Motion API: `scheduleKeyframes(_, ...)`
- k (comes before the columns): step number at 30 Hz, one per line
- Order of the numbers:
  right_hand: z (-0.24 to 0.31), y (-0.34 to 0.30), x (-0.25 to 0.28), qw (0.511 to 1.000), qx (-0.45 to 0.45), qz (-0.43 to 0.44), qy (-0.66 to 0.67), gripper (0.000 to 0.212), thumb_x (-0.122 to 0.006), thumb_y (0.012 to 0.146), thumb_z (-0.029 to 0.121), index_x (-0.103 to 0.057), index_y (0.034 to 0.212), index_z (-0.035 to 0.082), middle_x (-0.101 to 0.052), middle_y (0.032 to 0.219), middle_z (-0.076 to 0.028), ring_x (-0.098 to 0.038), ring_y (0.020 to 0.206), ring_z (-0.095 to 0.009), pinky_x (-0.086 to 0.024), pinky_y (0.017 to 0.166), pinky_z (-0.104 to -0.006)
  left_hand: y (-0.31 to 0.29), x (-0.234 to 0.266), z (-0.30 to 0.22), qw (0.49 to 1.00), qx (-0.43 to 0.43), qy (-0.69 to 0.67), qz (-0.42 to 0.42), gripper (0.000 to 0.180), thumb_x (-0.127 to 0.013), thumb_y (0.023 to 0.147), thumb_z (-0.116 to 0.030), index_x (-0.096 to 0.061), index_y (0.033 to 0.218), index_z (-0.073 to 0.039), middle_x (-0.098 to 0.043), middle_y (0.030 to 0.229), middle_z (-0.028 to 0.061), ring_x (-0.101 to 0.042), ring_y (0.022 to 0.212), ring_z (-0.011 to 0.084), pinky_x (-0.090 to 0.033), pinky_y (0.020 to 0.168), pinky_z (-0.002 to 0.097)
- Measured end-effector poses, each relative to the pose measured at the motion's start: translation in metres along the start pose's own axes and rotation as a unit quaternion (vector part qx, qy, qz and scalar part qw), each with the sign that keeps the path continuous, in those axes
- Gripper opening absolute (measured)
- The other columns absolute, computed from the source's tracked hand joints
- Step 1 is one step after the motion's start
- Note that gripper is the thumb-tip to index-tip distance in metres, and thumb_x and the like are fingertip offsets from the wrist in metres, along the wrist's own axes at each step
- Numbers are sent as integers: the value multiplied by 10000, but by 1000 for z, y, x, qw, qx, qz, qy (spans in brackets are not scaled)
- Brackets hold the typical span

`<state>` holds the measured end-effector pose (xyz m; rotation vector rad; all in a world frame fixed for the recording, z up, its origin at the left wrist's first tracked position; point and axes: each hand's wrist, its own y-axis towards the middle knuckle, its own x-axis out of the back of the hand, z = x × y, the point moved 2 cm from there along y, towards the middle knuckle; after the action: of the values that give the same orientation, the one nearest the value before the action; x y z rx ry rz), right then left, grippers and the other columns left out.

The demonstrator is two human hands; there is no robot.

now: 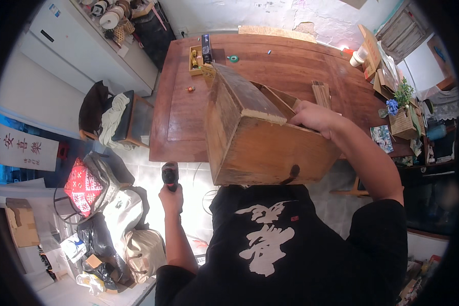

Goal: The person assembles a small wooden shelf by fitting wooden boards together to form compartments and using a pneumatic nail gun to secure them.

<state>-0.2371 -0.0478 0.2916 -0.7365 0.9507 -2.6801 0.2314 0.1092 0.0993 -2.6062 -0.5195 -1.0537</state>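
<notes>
A large worn wooden box is tilted at the near edge of the table, close to my body. A dark oblong mark or hole shows low on its near face. My right hand is closed on the box's upper right rim, its fingertips hidden inside. Lower and to the left, my left hand is wrapped round a dark handheld tool that looks like a cordless drill. The drill is held over the floor, apart from the box. Most of the box's inside is hidden from view.
The reddish wooden table bears a small tray, green tape and wood strips. A basket with blue flowers stands at the right. A chair draped with clothes and several bags are at the left.
</notes>
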Motion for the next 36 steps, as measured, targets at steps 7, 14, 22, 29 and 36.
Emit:
scheduleKeyframes(7,7,-7,1,999,16,-28,-41,177,-785,804,104,-714,772,-54,-656,728,-114,-611,709,-202,-481,653,-391,3,-1,-11,1000,-10,21,5,256,-719,856,-156,-702,949,82,-727,818,263,-741,795,428,-558,751,467)
scheduleKeyframes(14,-17,24,-3,998,39,-20,-39,153,-749,799,80,-727,798,-71,-699,772,-157,-624,680,-236,-486,614,-418,6,-1,-21,1000,-7,16,24,266,-729,855,-164,-695,916,93,-721,784,252,-741,757,402,-559,718,459)
scheduleKeyframes(22,-72,108,-48,965,89,-84,-230,312,-652,844,143,-697,971,-138,-690,1059,-391,-683,1079,-523,-548,933,-551,11,27,-54,995,27,17,91,309,-768,871,-199,-699,855,102,-680,660,180,-697,634,247,-540,643,401)
scheduleKeyframes(29,-92,124,-71,953,102,-53,-282,287,-641,901,163,-691,1018,-94,-690,1123,-359,-651,1132,-520,-526,988,-560,4,37,-58,995,40,41,83,308,-772,877,-208,-716,867,94,-681,656,168,-663,603,207,-524,618,395)
scheduleKeyframes(36,-85,168,-77,930,207,4,-303,253,-631,901,151,-689,996,-76,-697,1060,-354,-665,1080,-516,-531,964,-565,-14,38,-62,995,63,44,60,313,-775,875,-221,-726,852,87,-686,648,169,-670,596,215,-526,621,390)
